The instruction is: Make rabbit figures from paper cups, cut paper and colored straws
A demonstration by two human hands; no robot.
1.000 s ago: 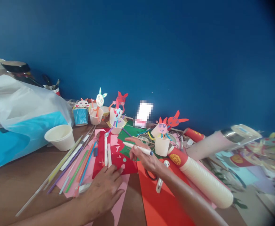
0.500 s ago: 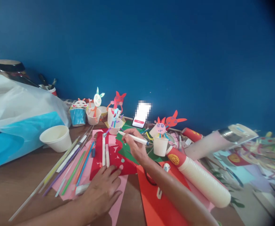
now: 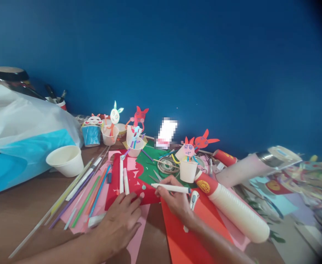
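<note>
My right hand [image 3: 176,200] grips a white marker [image 3: 174,188] with a dark blue end, held nearly level above the edge of the red paper [image 3: 112,192]. My left hand [image 3: 123,220] lies flat, fingers spread, over the red paper's near edge and pink paper. Its fingertips are close to two white markers [image 3: 121,172] lying side by side; whether they touch cannot be told. Scissors [image 3: 157,176] rest just beyond my right hand on green paper [image 3: 151,156]. Beside my right wrist, a white utility knife [image 3: 194,200] lies on orange-red paper [image 3: 183,242], partly hidden by the arm.
Paper cups with cut-paper rabbit figures [image 3: 115,115] stand along the blue wall. A phone [image 3: 166,134] leans there, its screen blurred. At left are a white paper bowl [image 3: 65,161], coloured sticks [image 3: 87,200] and a plastic bag [image 3: 31,143]. A long stack of cups [image 3: 240,212] lies right.
My right hand has come back toward me and slightly right with the marker, uncovering the scissors and a coil of cord. My left hand stays in place.
</note>
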